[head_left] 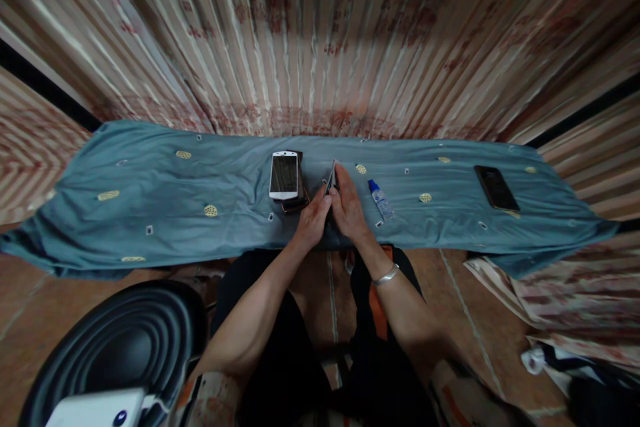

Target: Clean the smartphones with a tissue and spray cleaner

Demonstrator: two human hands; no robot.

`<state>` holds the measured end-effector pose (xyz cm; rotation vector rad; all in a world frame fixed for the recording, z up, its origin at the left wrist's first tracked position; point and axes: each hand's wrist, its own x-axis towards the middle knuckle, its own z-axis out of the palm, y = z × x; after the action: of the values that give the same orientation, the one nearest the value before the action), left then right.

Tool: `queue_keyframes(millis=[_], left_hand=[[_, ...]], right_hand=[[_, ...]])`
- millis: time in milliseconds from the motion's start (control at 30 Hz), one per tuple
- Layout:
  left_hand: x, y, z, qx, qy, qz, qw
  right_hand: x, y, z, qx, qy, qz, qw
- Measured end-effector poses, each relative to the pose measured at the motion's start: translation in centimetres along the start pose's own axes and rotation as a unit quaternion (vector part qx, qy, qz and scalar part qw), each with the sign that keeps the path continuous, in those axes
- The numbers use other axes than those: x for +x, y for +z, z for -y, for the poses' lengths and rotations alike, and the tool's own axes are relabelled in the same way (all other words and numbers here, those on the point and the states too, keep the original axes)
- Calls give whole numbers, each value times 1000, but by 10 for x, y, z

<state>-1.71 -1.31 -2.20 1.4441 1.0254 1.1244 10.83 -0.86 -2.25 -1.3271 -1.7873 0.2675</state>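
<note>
Between my two hands stands a thin, dark, phone-like slab (331, 177), seen nearly edge-on above the cloth. My left hand (313, 219) grips its near left side, thumb toward me. Along its right side lie the extended fingers of my right hand (347, 205), with that thumb at the near edge. The slab's faces are mostly hidden. Left of my hands, a white smartphone (284, 175) with a dark screen rests on a stack of darker phones (295, 203). A clear bottle with a blue cap (381, 200) lies just right of my right hand.
A blue-green patterned cloth (240, 227) covers the long table. Toward its right end lies a dark phone (496, 187). Striped curtains (320, 67) hang behind. A round black stool (120, 347) stands at lower left, with a white device (97, 408) on it.
</note>
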Motion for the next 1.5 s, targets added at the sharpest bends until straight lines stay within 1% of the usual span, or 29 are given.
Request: queue_keyframes(millis=[133, 267, 400, 500, 733, 1000, 1200, 1400, 1500], left_hand=[[0, 0, -3, -10, -7, -7, 1000], [-1, -1, -6, -40, -1, -3, 999], [0, -2, -8, -35, -2, -7, 999], [3, -4, -8, -33, -9, -20, 999], [11, -9, -11, -28, -22, -51, 998], [13, -17, -12, -24, -9, -62, 998], [13, -12, -10, -46, -8, -55, 997], [6, -4, -10, -68, -57, -42, 995], [2, 0, -11, -79, -63, -29, 994]], right_hand=[[-1, 2, -3, 11, 29, -3, 1000], [-4, 5, -9, 23, 54, -9, 998], [-5, 7, -11, 26, 66, -10, 997], [-7, 8, -10, 32, 72, -1, 997], [-15, 10, 3, 31, 56, 37, 997], [-25, 12, 11, 23, 26, 63, 997], [-24, 9, 9, 13, 24, 58, 998], [-18, 8, 4, -3, 29, 31, 999], [-16, 6, 2, -6, 36, 21, 999]])
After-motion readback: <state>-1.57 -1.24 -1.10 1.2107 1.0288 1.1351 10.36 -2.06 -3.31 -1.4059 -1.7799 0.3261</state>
